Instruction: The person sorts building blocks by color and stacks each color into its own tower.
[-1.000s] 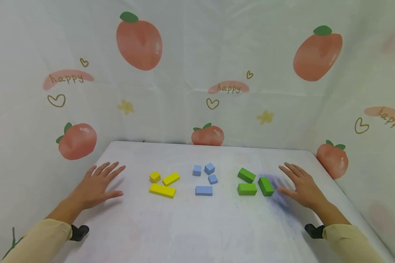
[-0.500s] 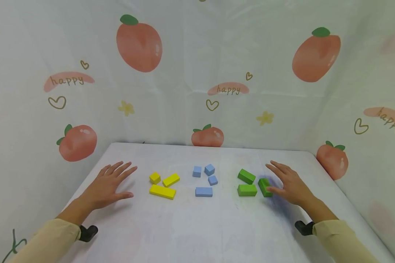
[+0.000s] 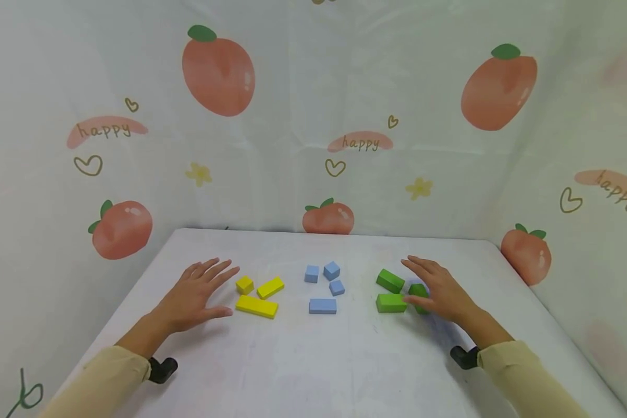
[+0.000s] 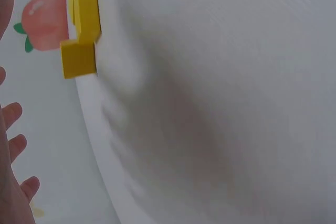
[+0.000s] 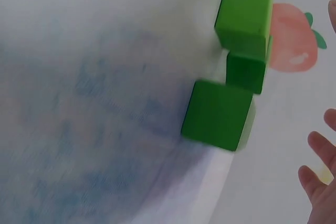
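My left hand [image 3: 194, 299], fingers spread and holding nothing, hovers just left of the yellow blocks. These are a small cube [image 3: 244, 285], a shorter bar [image 3: 270, 287] and a longer bar [image 3: 256, 306]. On the other side my right hand [image 3: 439, 293] is spread too and partly covers the rightmost green block [image 3: 419, 289]. Its thumb overlaps the edge of the front green block [image 3: 391, 303] in the head view. A third green block [image 3: 390, 281] lies behind. Between the hands are a blue bar [image 3: 322, 306] and three blue cubes [image 3: 331, 270].
The blocks lie on a white table [image 3: 292, 366], which has a bluish stain [image 5: 115, 124] on the right. A white curtain [image 3: 271, 145] printed with fruit and "happy" hangs behind and at both sides. Each wrist wears a black camera mount [image 3: 163, 370].
Both hands have moved inward, the left one rightward to the yellow blocks, the right one leftward over the green blocks. The blocks have stayed in place.
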`<state>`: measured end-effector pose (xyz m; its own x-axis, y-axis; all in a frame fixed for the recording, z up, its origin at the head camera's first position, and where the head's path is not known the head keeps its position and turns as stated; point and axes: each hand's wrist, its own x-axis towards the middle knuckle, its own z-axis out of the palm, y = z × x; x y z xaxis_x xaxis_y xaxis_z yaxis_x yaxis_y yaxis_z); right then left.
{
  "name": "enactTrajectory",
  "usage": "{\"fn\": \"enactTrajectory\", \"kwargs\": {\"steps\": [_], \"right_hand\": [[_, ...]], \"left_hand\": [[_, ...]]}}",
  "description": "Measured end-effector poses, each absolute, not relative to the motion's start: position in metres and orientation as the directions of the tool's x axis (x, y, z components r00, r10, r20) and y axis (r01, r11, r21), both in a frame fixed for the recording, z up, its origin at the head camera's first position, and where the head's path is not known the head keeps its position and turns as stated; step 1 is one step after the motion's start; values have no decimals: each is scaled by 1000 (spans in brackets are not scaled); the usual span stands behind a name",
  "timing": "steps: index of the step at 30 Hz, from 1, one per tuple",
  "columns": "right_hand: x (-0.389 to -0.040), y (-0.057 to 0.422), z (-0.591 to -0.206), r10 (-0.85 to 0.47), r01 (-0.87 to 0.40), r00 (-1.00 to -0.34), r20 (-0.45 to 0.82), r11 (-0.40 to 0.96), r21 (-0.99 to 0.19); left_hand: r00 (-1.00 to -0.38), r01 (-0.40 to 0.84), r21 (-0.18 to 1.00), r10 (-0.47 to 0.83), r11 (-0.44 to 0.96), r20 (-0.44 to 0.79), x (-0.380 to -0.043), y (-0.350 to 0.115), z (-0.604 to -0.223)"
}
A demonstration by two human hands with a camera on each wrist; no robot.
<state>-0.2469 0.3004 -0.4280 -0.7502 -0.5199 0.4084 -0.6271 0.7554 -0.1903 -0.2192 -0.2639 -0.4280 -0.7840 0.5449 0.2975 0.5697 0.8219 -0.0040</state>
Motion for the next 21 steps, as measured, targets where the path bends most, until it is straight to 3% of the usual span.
{"fn": "enactTrajectory", "kwargs": {"steps": [21], "right_hand": [[-261,252,-434,-560,-667,-729,393,709,-228]], "left_hand": [[-797,577,116,526,809,296,-232,-212,-440]]}}
